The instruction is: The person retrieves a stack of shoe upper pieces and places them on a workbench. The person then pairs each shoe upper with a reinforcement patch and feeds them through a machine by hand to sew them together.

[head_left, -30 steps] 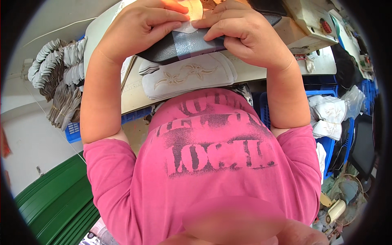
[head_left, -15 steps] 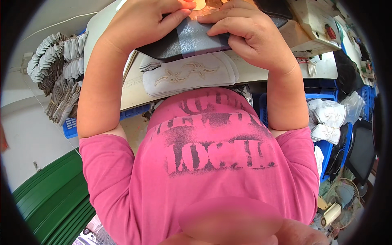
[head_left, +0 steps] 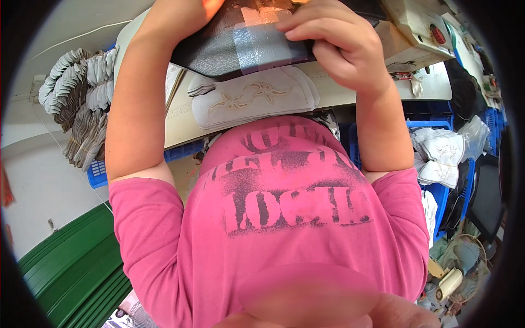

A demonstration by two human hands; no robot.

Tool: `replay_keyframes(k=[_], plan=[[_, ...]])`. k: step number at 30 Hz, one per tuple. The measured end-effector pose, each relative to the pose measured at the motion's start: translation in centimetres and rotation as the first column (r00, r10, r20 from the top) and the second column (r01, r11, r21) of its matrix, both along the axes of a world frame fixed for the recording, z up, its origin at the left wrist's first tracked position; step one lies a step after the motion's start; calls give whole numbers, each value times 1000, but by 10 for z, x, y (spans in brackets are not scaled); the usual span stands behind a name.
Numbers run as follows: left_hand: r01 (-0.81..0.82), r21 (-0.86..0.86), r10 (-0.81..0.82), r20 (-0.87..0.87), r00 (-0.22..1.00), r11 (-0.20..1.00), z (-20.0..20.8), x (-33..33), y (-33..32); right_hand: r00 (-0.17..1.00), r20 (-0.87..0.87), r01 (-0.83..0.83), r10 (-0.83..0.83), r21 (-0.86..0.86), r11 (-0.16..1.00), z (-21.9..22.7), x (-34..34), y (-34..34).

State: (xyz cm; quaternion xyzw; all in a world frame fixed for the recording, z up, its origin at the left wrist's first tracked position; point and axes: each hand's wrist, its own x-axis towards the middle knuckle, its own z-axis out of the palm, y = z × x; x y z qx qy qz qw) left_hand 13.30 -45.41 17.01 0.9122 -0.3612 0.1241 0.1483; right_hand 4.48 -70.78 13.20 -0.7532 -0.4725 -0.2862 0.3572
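Observation:
At the top edge is my left hand [head_left: 183, 17], its fingers largely cut off by the frame and lit orange at the tip, so its hold is hidden. My right hand [head_left: 344, 46] is over the right part of a black leather-like panel [head_left: 210, 54], fingers half bent and apart, with nothing visible in them. A clear tape strip [head_left: 254, 46] runs across the panel. Just below it on the white table [head_left: 180, 117] lies a stack of white fabric pieces [head_left: 254, 98] with beige floral embroidery.
Bundled grey-white fabric pieces [head_left: 82, 82] stand at the left. A cream machine housing [head_left: 415, 33] is at the upper right. Blue crates [head_left: 437, 205] with white embroidered pieces [head_left: 440, 156] and a fan [head_left: 462, 268] are at the right. Green panels [head_left: 71, 262] are at the lower left.
My left hand has moved up and left, mostly out of the frame. My right hand has shifted slightly right and down, uncovering more of the tape strip.

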Motion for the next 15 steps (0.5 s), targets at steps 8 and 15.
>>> replay_keyframes(k=[8, 15], plan=[[91, 165, -84, -47, 995, 982, 21, -70, 3, 861, -432, -215, 268, 167, 962, -60, -62, 32], [152, 90, -166, 182, 969, 984, -10, -70, -2, 488, -754, -380, 440, 271, 884, -61, -71, 42]])
